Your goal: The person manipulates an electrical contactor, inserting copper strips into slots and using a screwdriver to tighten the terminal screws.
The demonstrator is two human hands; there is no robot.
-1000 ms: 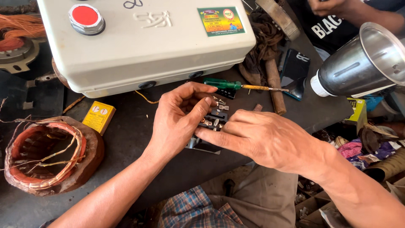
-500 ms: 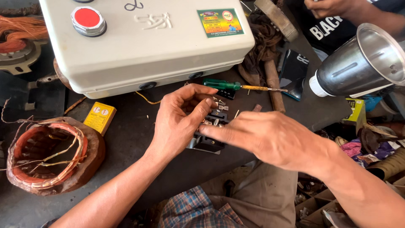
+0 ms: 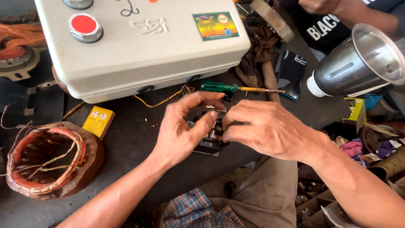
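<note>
Centrally, at frame middle, your left hand (image 3: 181,133) and right hand (image 3: 261,126) both pinch the small black terminal block (image 3: 209,139) on the dark bench (image 3: 126,147). Looks rigid, light, with fiddly metal contacts; grip the plastic sides, below the green screwdriver (image 3: 223,87).

dark grimy workbench (image 3: 126,147), daylight, cluttered floor (image 3: 312,198) below its edge

Black terminal block (image 3: 209,143) half-hidden under hands (image 3: 223,128)
</note>
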